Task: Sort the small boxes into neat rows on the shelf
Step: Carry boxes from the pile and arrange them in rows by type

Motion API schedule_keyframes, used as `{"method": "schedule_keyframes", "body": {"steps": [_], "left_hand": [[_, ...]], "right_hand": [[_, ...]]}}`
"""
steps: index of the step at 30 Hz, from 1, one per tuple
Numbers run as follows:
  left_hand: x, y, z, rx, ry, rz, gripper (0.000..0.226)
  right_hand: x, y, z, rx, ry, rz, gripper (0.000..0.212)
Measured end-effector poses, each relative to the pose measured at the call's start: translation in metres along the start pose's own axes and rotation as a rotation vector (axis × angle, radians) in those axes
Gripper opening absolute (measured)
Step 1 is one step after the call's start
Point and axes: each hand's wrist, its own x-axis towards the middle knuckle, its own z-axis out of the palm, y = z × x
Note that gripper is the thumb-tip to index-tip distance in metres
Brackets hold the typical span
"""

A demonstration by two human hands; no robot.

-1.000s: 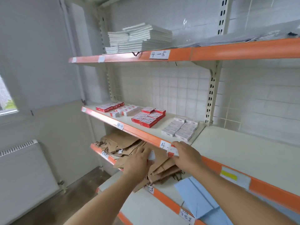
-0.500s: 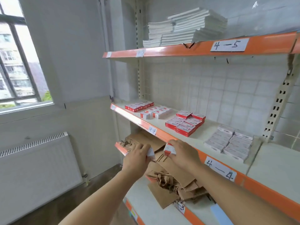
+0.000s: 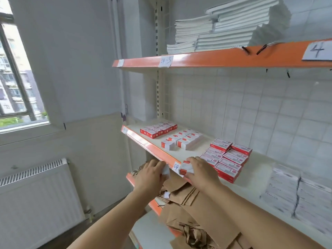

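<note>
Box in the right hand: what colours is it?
The box in the right hand is white on top with red sides, seen in the head view.

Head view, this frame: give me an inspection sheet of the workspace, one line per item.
Surface: middle shelf, orange front edge, paper label.
Job's things: red-and-white boxes and white boxes in groups on it.
Clutter: brown paper bags on the shelf below; white booklets above.
Grips: right hand holds a small red-and-white box; left hand grips a white box.
Cables: nothing seen.
Surroundings: window, radiator, tiled wall.
</note>
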Motion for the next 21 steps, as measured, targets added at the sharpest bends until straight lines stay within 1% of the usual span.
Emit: {"method": "schedule_keyframes", "body": {"steps": [5, 8, 12, 16, 18, 21], "left_hand": [[0.05, -0.042, 0.006, -0.012, -0.038, 0.067, 0.04], [0.081, -0.066, 0.007, -0.035, -0.056, 0.137, 0.04], [0.114, -0.093, 0.008, -0.074, -0.089, 0.204, 0.043], [0.14, -0.107, 0.013, -0.121, -0.121, 0.272, 0.043], [0.151, -0.109, 0.016, -0.144, -0.132, 0.296, 0.041], [0.169, -0.11, 0.022, -0.166, -0.107, 0.336, 0.039]], "right_hand": [[0.046, -0.012, 0.019, -0.043, 0.049, 0.066, 0.049], [0.071, -0.022, 0.032, -0.08, 0.096, 0.167, 0.052], [0.095, -0.031, 0.048, -0.139, 0.115, 0.292, 0.053], [0.109, -0.032, 0.06, -0.207, 0.138, 0.373, 0.051], [0.115, -0.031, 0.064, -0.249, 0.133, 0.389, 0.05], [0.126, -0.026, 0.067, -0.299, 0.145, 0.394, 0.047]]}}
